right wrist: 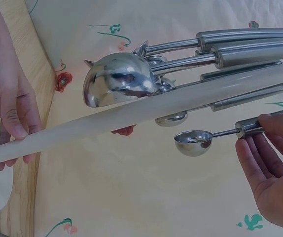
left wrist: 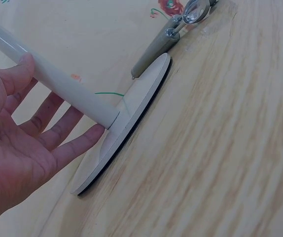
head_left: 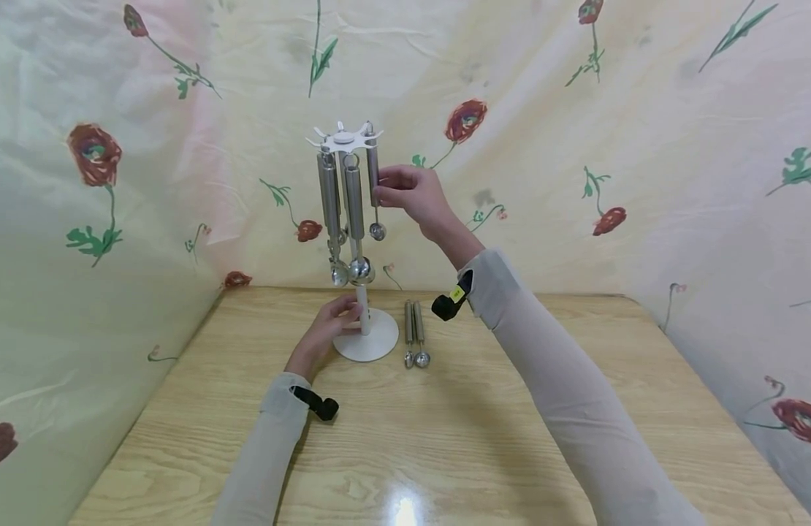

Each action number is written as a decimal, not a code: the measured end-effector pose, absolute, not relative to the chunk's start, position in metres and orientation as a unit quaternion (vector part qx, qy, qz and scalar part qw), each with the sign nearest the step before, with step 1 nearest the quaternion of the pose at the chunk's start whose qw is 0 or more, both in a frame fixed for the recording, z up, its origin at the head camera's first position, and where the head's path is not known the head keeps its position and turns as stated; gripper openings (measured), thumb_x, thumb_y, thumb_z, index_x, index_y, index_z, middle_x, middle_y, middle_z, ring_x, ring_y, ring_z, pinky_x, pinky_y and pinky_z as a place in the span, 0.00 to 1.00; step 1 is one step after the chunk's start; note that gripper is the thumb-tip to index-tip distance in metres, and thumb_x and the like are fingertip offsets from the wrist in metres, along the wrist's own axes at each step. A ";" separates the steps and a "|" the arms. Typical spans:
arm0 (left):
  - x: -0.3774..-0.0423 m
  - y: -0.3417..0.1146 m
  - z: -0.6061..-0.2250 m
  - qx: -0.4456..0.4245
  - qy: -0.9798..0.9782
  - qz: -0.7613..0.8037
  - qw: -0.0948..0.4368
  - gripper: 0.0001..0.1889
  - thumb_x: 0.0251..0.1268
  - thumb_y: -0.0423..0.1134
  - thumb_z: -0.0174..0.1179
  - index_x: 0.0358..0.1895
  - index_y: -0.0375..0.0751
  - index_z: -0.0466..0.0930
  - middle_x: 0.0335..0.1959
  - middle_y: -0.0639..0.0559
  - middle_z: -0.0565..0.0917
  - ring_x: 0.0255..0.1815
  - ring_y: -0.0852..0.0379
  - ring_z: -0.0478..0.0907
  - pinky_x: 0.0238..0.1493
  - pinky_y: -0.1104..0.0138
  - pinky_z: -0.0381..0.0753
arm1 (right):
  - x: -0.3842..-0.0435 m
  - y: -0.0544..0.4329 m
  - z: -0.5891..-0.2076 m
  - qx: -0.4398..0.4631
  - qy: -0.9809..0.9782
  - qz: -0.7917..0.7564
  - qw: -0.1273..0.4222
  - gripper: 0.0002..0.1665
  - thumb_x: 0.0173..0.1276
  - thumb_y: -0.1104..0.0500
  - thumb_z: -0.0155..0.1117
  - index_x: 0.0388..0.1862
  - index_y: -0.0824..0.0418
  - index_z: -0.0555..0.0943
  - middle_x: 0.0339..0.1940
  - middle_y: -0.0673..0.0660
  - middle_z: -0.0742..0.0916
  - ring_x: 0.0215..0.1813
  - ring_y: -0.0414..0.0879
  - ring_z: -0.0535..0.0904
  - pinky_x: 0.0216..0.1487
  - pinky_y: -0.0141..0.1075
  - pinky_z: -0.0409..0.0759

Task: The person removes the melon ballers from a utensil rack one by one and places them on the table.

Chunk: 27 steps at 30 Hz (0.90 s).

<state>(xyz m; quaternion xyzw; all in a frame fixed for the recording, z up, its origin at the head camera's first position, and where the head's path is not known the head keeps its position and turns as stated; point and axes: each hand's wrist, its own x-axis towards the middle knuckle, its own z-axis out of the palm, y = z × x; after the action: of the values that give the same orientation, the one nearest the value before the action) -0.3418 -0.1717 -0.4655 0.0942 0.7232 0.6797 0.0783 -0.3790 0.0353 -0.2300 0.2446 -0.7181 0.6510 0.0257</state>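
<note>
A white utensil stand with a hooked top stands upright, several steel-handled tools hanging from it. My left hand holds its white pole low down near the round base, thumb on one side and fingers behind. My right hand pinches the steel handle of a melon baller at the right side of the stand. The top of that handle is up by a hook, and its small round bowl points down. A larger shiny scoop hangs beside the pole in the right wrist view.
Two more steel-handled scoops, one round-bowled and one narrower, lie side by side on the wooden table, right of the base. A flowered cloth hangs behind and at both sides.
</note>
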 end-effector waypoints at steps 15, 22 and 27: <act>-0.344 -0.172 -0.469 0.085 0.720 0.684 0.084 0.23 0.81 0.41 0.52 0.72 0.37 0.69 0.66 0.36 0.72 0.66 0.41 0.74 0.64 0.49 0.84 | -0.385 0.080 -0.267 0.184 -0.715 0.674 -0.016 0.23 0.71 0.63 0.68 0.63 0.65 0.80 0.46 0.55 0.87 0.47 0.46 0.87 0.63 0.45 0.86; -0.343 -0.172 -0.468 0.089 0.719 0.684 0.087 0.23 0.80 0.43 0.53 0.72 0.37 0.70 0.66 0.37 0.73 0.67 0.41 0.74 0.66 0.48 0.83 | -0.380 0.110 -0.292 0.161 -0.726 0.667 -0.032 0.23 0.72 0.64 0.67 0.64 0.67 0.78 0.45 0.53 0.87 0.46 0.44 0.86 0.64 0.46 0.85; -0.343 -0.173 -0.467 0.093 0.723 0.680 0.085 0.25 0.80 0.45 0.54 0.73 0.38 0.68 0.66 0.38 0.73 0.67 0.42 0.74 0.67 0.48 0.82 | -0.375 0.128 -0.311 0.144 -0.736 0.660 -0.041 0.23 0.72 0.63 0.67 0.64 0.68 0.77 0.45 0.52 0.87 0.46 0.43 0.86 0.59 0.39 0.88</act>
<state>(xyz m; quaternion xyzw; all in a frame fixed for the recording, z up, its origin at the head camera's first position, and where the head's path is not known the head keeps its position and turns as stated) -0.3428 -0.1731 -0.4673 0.0929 0.7228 0.6795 0.0846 -0.3755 0.1275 -0.3105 0.1440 -0.7361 0.6600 -0.0414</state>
